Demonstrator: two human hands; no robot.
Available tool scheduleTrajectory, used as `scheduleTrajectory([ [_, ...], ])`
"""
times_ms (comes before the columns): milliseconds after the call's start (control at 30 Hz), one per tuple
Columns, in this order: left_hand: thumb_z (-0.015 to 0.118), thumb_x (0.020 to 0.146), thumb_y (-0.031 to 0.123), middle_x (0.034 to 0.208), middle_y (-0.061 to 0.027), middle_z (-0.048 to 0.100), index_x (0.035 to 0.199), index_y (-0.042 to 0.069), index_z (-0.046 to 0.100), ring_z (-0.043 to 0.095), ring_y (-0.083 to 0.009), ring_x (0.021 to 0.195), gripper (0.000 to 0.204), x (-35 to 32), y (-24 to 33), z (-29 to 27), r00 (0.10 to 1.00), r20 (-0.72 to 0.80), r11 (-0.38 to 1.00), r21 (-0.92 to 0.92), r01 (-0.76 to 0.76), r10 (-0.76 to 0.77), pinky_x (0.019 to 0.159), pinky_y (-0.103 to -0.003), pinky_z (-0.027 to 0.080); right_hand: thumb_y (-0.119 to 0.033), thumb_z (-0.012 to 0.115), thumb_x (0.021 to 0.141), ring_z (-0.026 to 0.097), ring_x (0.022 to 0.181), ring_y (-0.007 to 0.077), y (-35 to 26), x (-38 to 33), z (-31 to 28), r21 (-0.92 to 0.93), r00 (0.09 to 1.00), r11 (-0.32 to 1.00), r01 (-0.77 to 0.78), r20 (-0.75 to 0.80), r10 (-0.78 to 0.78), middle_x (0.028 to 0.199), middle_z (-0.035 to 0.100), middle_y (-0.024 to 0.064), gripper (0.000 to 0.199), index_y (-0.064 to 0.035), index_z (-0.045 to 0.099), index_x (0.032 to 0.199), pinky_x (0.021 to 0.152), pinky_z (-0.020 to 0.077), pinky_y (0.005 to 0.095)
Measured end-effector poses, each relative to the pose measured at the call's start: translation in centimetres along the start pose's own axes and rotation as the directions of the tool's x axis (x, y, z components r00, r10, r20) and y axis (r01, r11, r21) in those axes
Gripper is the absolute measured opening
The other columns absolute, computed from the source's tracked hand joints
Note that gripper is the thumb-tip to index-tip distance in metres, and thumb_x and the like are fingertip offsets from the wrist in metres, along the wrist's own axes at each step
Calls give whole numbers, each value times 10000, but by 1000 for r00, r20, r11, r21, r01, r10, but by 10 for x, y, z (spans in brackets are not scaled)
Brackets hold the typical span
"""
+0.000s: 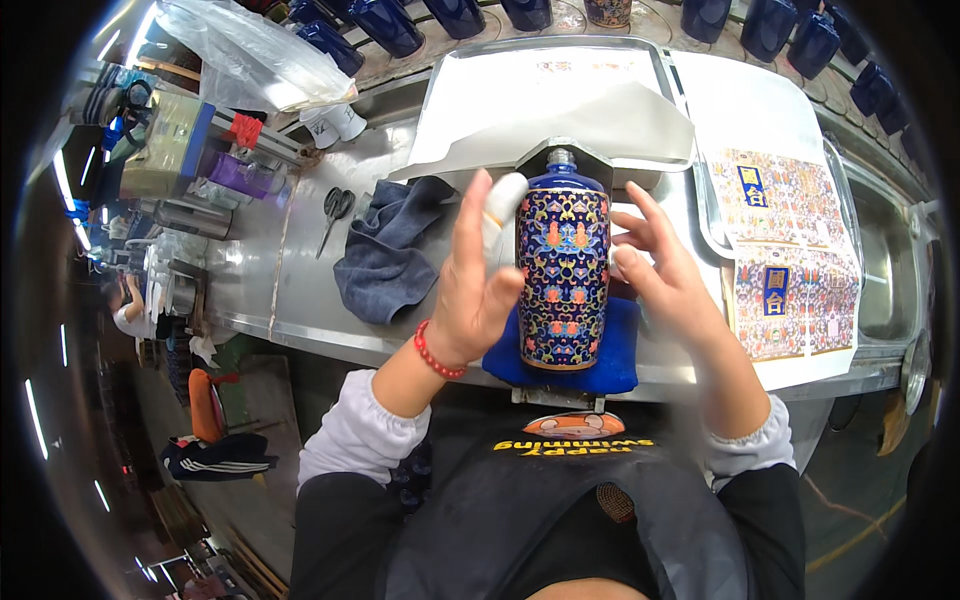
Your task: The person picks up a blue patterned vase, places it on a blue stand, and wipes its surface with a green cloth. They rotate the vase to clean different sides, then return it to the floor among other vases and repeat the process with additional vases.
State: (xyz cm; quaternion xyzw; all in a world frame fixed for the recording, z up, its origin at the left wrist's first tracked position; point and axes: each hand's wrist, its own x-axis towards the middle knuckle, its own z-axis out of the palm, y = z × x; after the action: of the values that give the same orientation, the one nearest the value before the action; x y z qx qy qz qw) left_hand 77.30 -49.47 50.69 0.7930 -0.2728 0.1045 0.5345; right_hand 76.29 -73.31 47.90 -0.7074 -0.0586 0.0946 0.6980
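Note:
A dark blue bottle with a colourful floral pattern and a bare neck leans back on a blue cloth pad in front of me. My left hand is raised at its left side, fingers stretched and apart, holding nothing. A white finger cover sits on one of its fingers. At the bottle's right side is my right hand, fingers spread and slightly bent, the thumb tip close to the bottle. Whether either hand touches the bottle I cannot tell.
A dark grey cloth and black scissors lie left on the metal table. Behind the bottle is a paper-covered tray. Printed pattern sheets lie at right, beside a sink. Several blue bottles line the far edge.

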Motion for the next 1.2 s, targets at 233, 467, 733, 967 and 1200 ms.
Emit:
scheduleTrajectory([
  [233,394,924,724,1428,-108,549,1483,32,446,364,-342,1435,891,-2,4,-14,915,354,740,559,-373,194,1223,-539,82,-88,745,796,474,1180,402,12,-57,-14,-878,986,465,114,42,-162,1356,484,229,595,29,517,1333,1010,404,458],
  [467,332,937,725,1331,-53,629,1396,107,564,396,-300,1405,804,-2,18,-14,844,457,632,574,-521,281,1230,-552,67,-170,787,756,504,1074,360,21,-68,-19,-922,992,368,119,92,-91,1277,513,205,688,19,511,1357,910,429,450],
  [733,360,964,668,1256,23,665,1342,159,623,460,-258,1270,687,-6,17,-9,909,340,586,696,-415,241,1228,-569,79,11,620,782,583,867,348,23,-59,-25,-911,985,395,119,57,-165,1023,603,196,572,24,517,1345,766,493,420],
  [967,537,1002,467,1277,-90,657,1297,39,640,475,-302,1257,530,-19,13,-6,967,94,838,484,-253,238,1188,-497,214,-7,566,911,619,897,125,19,-57,-46,-44,957,999,17,-288,-29,1066,646,91,415,-10,528,1324,783,530,278],
  [1200,568,1025,199,1429,-156,457,1565,62,112,514,-215,1277,720,4,-7,15,841,225,590,-624,512,-491,1062,-366,434,73,465,951,612,1116,165,18,-41,-9,47,945,973,224,-254,-206,1373,554,158,499,-8,455,1442,815,574,274],
])
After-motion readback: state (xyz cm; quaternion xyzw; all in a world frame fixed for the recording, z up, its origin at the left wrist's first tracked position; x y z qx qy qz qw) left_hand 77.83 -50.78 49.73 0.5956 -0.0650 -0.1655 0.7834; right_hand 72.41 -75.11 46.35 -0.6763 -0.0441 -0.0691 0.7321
